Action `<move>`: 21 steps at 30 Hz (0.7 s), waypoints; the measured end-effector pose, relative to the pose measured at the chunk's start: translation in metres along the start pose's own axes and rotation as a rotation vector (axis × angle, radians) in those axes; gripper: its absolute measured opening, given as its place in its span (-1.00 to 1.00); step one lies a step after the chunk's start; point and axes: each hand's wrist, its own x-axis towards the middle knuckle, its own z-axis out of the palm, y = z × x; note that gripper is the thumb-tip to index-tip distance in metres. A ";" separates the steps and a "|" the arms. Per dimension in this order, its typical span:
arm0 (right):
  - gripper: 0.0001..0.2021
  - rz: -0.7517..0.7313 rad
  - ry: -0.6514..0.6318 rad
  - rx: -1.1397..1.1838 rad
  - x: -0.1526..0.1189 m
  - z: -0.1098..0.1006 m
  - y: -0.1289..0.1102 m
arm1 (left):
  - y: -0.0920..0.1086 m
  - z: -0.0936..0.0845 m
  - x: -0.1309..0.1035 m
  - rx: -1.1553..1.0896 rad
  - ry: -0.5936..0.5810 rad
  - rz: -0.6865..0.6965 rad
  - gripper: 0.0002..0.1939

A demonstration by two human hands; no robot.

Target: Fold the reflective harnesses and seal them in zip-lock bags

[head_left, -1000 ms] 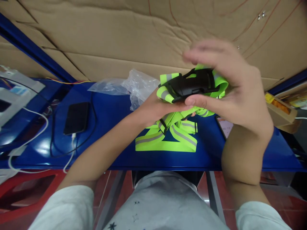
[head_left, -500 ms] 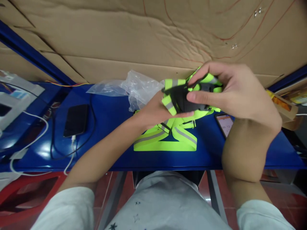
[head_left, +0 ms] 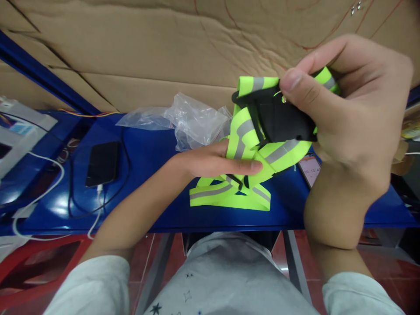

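Neon-yellow reflective straps (head_left: 241,135) with grey bands are joined to a flat black plastic piece (head_left: 278,114), making a reflective harness. My right hand (head_left: 354,100) pinches the black piece at its upper right between thumb and fingers, holding it raised above the table. Below it, my left hand (head_left: 226,162) grips the straps, thumb across the front and the other fingers hidden behind. More of the harness lies as a loop (head_left: 229,200) on the table under my hands. A small black strap slider (head_left: 235,180) shows near my left thumb.
On the blue table (head_left: 157,197), a crumpled clear plastic bag (head_left: 197,122) lies behind my left hand. At left sit a black phone (head_left: 103,164) on a white cable and a grey-white device (head_left: 24,135). Another phone (head_left: 309,169) showing a timer lies by my right forearm. Cardboard (head_left: 147,43) stands behind.
My right hand has lifted the black piece up and toward me, to the right. My left hand has dropped slightly, from under the black piece onto the straps below.
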 end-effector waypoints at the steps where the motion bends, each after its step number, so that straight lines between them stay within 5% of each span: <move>1: -0.88 0.015 -0.021 0.062 0.002 0.000 0.003 | 0.003 -0.002 -0.002 0.042 -0.006 -0.006 -0.54; 7: -0.87 0.132 -0.088 0.356 0.012 0.010 0.020 | 0.000 0.005 0.000 -0.020 -0.121 0.055 -0.71; 11: -0.89 -0.074 0.103 0.059 0.009 0.015 0.015 | -0.018 0.019 0.011 -0.262 0.074 0.102 -0.71; 17: -0.82 -0.458 -0.046 -0.408 -0.003 0.008 0.009 | -0.023 0.025 0.014 -0.686 -0.044 0.021 -0.72; 21: -0.77 -0.640 0.035 -0.513 -0.009 0.012 0.016 | -0.009 0.024 0.009 -0.696 -0.027 -0.001 -0.80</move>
